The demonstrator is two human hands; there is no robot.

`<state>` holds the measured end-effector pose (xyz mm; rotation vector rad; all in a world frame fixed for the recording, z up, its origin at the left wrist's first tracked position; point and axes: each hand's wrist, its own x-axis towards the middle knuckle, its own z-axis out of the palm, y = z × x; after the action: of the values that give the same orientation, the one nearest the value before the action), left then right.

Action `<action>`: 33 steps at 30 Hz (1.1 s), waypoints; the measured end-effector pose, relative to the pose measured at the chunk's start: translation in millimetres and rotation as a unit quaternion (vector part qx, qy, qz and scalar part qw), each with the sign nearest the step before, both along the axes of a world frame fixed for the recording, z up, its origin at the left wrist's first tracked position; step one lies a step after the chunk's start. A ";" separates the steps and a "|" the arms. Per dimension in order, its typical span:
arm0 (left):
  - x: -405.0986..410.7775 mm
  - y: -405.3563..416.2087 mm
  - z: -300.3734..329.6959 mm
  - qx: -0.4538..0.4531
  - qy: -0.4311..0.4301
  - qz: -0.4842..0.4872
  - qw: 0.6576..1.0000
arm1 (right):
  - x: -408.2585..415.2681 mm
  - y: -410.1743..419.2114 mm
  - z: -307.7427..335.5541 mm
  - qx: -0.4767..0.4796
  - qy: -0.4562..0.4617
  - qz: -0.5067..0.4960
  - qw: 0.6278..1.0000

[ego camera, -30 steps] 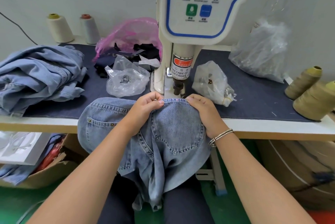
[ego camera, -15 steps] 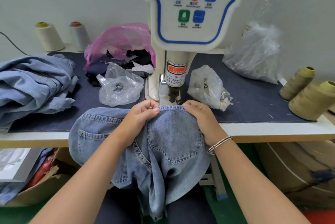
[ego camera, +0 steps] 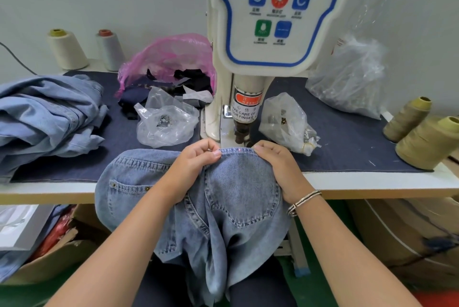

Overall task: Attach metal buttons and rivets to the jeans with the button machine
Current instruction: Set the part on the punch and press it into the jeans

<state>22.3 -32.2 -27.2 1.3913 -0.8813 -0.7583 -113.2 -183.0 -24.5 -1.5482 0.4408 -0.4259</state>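
The jeans (ego camera: pixel 238 197) hang over the front edge of the desk (ego camera: pixel 372 180), with the top hem lying just in front of the button machine (ego camera: pixel 248 98). The left hand (ego camera: pixel 196 165) pinches the hem on one side and the right hand (ego camera: pixel 278 165) pinches it on the other, so each grip is closed on the denim and the cloth is stretched between them. A small red light dot sits on the hem between the two hands. The fingertips of both hands are curled under the fold and mostly hidden. The lower die of the machine is covered by the cloth, and only the dark punch above it shows. The top of the control panel is cut off by the picture edge.

On the left of the desk lies a pile of denim (ego camera: pixel 47 118). A clear bag (ego camera: pixel 166 123) holds small metal parts, too blurred to tell which kind. A second clear bag (ego camera: pixel 285 123) lies right of the machine, its contents also unclear. A pink bag (ego camera: pixel 171 56) stands behind. Thread cones (ego camera: pixel 427 140) stand at the right edge, one partly cut off.
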 end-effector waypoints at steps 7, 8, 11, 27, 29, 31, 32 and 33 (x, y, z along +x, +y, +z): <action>-1.5 1.4 0.6 0.004 -0.004 0.008 1.000 | 0.0 -1.0 -2.2 -0.001 0.003 0.003 1.000; -1.4 1.5 0.5 0.004 -0.005 0.007 1.000 | 0.0 -1.2 -2.6 0.003 0.003 0.002 1.000; -1.6 0.9 2.0 0.002 -0.002 0.006 1.000 | 0.5 -1.2 -0.8 0.000 0.006 -0.004 1.000; -28.0 15.3 29.0 -0.166 0.196 0.042 0.966 | -41.8 16.1 5.1 -0.204 0.044 0.009 0.978; -32.5 11.8 45.5 -0.230 0.248 0.031 0.941 | -52.5 23.5 4.1 -0.208 0.069 0.001 0.976; -36.9 4.8 61.6 -0.268 0.271 0.009 0.924 | -56.1 31.7 10.2 -0.164 0.035 0.006 0.986; -38.4 1.8 67.6 -0.271 0.271 0.009 0.924 | -56.0 35.2 15.4 -0.131 0.009 0.004 0.991; -39.2 -0.3 72.3 -0.264 0.259 0.018 0.929 | -55.9 37.6 20.2 -0.087 -0.023 -0.002 0.996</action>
<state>-16.9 -32.5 45.1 0.6771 -0.5741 -0.7409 -169.1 -145.4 -4.3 -1.7013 0.3783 -0.5134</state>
